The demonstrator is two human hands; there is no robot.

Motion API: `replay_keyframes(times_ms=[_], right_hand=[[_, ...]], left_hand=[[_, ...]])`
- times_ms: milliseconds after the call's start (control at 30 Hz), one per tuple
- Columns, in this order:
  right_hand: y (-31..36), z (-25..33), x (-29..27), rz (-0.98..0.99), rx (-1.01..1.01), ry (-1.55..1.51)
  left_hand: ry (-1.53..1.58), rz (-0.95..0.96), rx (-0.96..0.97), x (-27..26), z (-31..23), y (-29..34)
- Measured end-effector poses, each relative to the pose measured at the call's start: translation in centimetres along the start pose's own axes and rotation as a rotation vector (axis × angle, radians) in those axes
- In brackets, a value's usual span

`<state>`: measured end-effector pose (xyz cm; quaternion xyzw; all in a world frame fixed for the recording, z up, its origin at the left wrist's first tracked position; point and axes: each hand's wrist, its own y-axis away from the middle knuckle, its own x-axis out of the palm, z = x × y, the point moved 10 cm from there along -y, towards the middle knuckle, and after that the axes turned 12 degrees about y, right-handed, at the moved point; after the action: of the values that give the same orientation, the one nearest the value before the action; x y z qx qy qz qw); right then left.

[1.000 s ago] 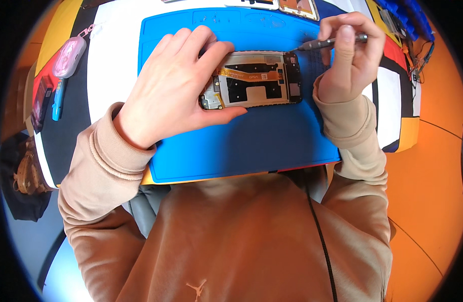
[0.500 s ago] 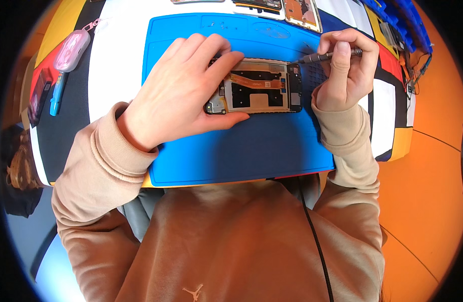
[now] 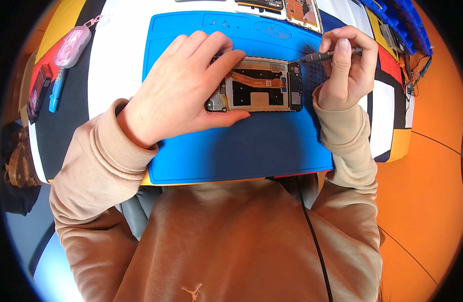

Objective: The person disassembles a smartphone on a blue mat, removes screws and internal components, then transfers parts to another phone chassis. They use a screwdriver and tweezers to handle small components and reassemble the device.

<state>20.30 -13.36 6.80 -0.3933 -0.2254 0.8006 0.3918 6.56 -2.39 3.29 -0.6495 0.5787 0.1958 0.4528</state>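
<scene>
- Left hand (image 3: 178, 93): grasping opened phone (image 3: 259, 99), nine o'clock end; firm hold advisable.
- Right hand (image 3: 351, 73): pinching screwdriver (image 3: 317, 57), tip near two o'clock corner; steeper angle probably better.

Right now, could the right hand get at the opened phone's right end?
Likely yes: the tool in the right hand points there, and the left hand leaves that end of the phone uncovered.
</scene>
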Motion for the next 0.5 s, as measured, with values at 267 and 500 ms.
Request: replay_keyframes(times_ms=[267, 500], right_hand=[[-1.2, 2.2, 0.8, 0.135, -0.249, 0.326], [-1.0, 2.2, 0.9, 0.169, -0.24, 0.256]], left_hand=[[-0.003, 0.001, -0.006, 0.0, 0.0, -0.1], [-0.013, -0.003, 0.006, 0.0, -0.1, 0.0]])
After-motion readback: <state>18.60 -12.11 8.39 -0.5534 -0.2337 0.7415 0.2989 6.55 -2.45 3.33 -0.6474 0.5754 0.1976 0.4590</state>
